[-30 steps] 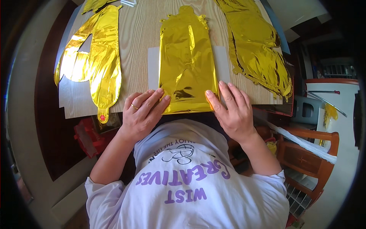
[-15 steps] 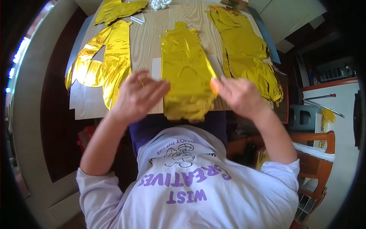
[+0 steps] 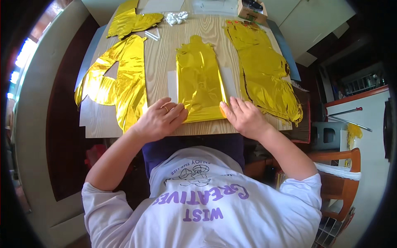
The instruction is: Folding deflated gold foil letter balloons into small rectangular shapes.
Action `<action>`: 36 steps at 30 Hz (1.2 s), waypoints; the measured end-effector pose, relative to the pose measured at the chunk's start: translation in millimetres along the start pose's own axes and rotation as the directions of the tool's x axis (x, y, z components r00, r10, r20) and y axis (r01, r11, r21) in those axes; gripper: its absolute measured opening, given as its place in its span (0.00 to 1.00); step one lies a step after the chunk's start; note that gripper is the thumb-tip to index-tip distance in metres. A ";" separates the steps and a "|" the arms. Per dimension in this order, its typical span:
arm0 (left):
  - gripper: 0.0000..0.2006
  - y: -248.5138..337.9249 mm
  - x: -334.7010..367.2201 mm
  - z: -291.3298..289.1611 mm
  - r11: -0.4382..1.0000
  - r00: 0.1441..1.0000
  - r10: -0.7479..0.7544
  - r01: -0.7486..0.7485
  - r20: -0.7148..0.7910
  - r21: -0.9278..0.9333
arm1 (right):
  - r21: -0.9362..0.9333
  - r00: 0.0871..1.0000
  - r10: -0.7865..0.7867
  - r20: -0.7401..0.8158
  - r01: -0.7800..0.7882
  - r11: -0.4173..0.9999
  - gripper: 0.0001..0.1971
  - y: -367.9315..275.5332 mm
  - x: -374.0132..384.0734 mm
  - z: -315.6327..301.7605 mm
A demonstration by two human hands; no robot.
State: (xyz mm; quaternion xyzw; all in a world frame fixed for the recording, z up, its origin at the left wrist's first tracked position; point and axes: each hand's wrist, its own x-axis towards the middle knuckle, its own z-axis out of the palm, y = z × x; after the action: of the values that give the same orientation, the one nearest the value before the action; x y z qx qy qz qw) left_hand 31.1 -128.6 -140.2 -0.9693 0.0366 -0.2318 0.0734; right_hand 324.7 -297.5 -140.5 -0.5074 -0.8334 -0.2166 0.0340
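Observation:
A flat gold foil balloon (image 3: 199,78) lies lengthwise in front of me, its near edge folded over just inside the table's front edge. At its near left corner my left hand (image 3: 159,119) is closed, thumb and fingertips pinching the foil. My right hand (image 3: 245,117) grips the near right corner, thumb against the foil edge and the other fingers bent above it. An orange patch (image 3: 223,112) shows beside the right thumb. Partly beneath the foil is a pale flat sheet (image 3: 228,80), which sticks out on both sides.
To the left lies a flat gold foil balloon (image 3: 130,78) with a cut-out, another gold foil piece (image 3: 134,21) beyond it. Stacked gold foil balloons (image 3: 264,68) cover the right. White clumps (image 3: 176,18), thin white sticks (image 3: 152,35) and an open box (image 3: 252,10) stand farther back.
The near end of the middle balloon, which hung crumpled past the table edge, is now folded flat onto the table. Both hands have come down to its corners. The view has shifted slightly.

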 end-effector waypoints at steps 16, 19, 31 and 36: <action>0.22 7.8 4.1 -7.3 0.900 0.939 -0.313 0.342 0.145 -0.269 | 0.346 0.872 0.415 0.260 -0.486 0.803 0.43 -110.4 39.1 -3.4; 0.26 10.2 12.3 1.1 0.895 0.952 -0.284 0.307 0.117 -0.325 | 0.336 0.866 0.412 0.286 -0.493 0.803 0.44 -111.0 39.4 -2.1; 0.34 -25.7 5.3 3.6 0.821 0.753 -0.496 0.569 0.433 -0.050 | 0.347 0.894 0.369 0.254 -0.440 0.828 0.47 -106.0 37.6 0.9; 0.34 -2.6 66.4 28.2 0.883 0.921 -0.311 0.372 0.235 -0.288 | 0.336 0.864 0.347 0.364 -0.469 0.817 0.41 -102.2 42.4 -6.0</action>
State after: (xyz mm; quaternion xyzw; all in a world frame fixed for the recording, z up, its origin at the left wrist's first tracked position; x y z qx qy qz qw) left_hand 103.1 -129.5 -135.2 -0.9761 -0.1043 -0.1420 -0.1274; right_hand 215.3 -304.7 -156.7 -0.6827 -0.7258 0.0527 0.0658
